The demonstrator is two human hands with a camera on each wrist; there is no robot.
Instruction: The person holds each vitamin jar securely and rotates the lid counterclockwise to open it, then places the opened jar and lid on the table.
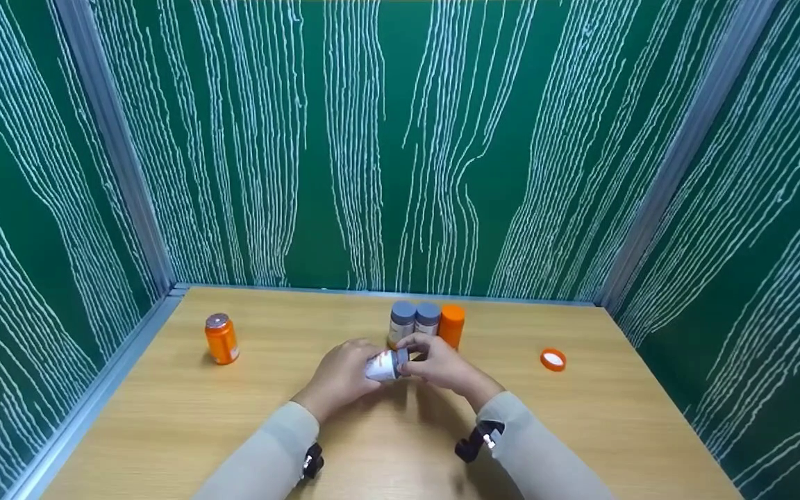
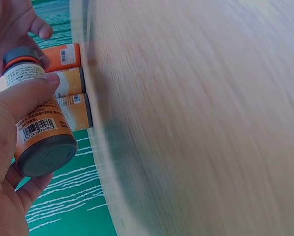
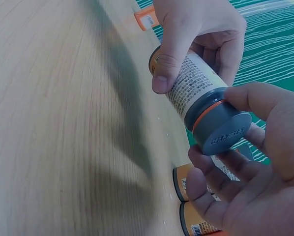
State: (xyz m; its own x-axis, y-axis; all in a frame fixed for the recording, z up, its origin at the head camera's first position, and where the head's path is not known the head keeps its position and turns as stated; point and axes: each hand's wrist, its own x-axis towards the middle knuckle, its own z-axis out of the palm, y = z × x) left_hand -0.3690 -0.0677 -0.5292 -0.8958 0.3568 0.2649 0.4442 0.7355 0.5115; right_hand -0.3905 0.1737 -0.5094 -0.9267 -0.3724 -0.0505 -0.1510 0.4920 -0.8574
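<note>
In the head view my left hand [image 1: 344, 375] grips a supplement bottle [image 1: 380, 367] by its body, tilted above the table. The left wrist view shows the orange label with a barcode and the dark grey base of the bottle [image 2: 46, 152]. My right hand [image 1: 442, 364] is at the other end, with thumb and fingers around the grey cap [image 3: 220, 129]. A thin orange ring runs round the cap. Just behind the hands stand two grey-capped bottles [image 1: 402, 321] and an orange bottle [image 1: 451, 325], side by side. Their lower parts are partly hidden by my right hand.
An orange can-shaped container [image 1: 221, 340] with a greyish top stands at the left of the wooden table [image 1: 268, 430]. On the right lies an orange lid [image 1: 553, 359] with a white inside. Green walls with pale wavy lines [image 1: 351, 139] enclose the table's back and sides.
</note>
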